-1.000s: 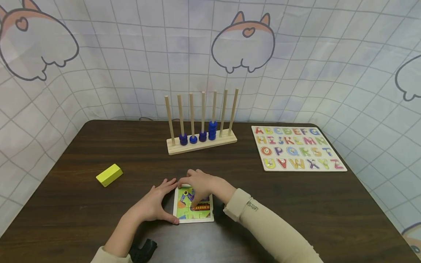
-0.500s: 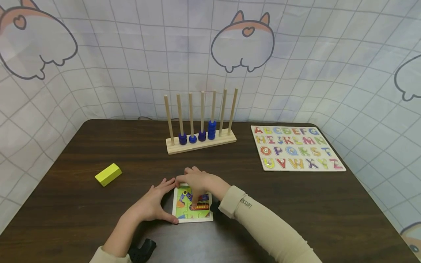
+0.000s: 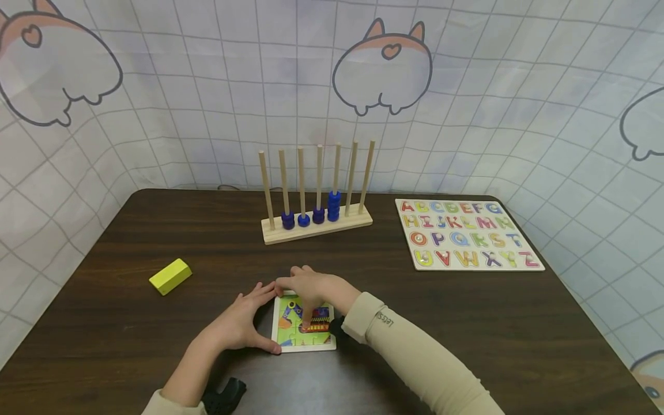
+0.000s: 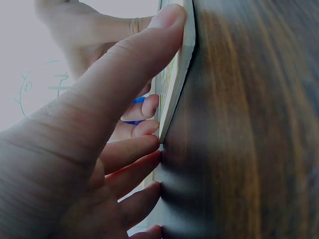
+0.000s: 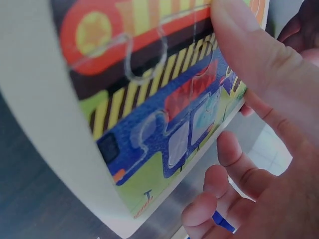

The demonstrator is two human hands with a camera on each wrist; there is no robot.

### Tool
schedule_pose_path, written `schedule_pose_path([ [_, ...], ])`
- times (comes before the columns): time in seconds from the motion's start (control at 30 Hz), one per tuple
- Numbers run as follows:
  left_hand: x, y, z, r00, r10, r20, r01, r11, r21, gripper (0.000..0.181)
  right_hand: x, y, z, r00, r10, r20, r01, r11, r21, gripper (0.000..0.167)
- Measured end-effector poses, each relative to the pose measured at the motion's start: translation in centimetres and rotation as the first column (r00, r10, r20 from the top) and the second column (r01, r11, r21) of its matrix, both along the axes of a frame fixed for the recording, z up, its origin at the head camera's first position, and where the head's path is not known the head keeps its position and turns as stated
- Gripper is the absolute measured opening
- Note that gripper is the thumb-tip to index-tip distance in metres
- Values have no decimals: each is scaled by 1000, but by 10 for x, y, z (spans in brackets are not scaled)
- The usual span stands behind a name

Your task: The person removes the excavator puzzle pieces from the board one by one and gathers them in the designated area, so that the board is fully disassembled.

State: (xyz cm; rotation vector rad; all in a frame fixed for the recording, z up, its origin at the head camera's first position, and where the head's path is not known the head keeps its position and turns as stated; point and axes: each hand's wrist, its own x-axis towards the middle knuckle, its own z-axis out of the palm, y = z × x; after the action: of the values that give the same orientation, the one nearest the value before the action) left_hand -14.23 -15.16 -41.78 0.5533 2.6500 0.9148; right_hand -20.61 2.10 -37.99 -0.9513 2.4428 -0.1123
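Observation:
A small framed jigsaw puzzle [image 3: 291, 337] with a colourful digger picture lies flat on the dark table, its pieces fitted together. Beside its left edge my left hand [image 3: 238, 320] is spread, the thumb touching the near-left corner and the fingers reaching to the far-left corner. From the right, my right hand [image 3: 313, 288] reaches over the picture. In the right wrist view, the right thumb [image 5: 269, 59] presses on the pieces while the index finger touches the far edge. The other right fingers [image 5: 217, 179] hang loosely bent beyond the frame. The thumb hides part of the picture.
A yellow block [image 3: 171, 276] lies to the left. At the back stands a wooden peg rack [image 3: 316, 227] with several blue rings on some pegs. An alphabet board [image 3: 469, 235] lies at the back right. Behind the table [image 3: 415, 323] hangs a patterned cloth [image 3: 207, 86].
The right thumb has shifted slightly on the picture and straightened, and the right wrist has moved a little to the left. The left hand and the puzzle stay in place.

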Motion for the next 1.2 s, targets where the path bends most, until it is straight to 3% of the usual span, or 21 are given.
schedule_pose_path([
  [0.53,1,1,5,1000,-21,-16,21,1000,8,106,-2,8,-4,998,55,-5,-56,996,-67,63],
  [1.2,1,-1,4,1000,-16,-13,17,1000,15,104,0,6,-2,985,111,-133,-115,993,-19,71],
])
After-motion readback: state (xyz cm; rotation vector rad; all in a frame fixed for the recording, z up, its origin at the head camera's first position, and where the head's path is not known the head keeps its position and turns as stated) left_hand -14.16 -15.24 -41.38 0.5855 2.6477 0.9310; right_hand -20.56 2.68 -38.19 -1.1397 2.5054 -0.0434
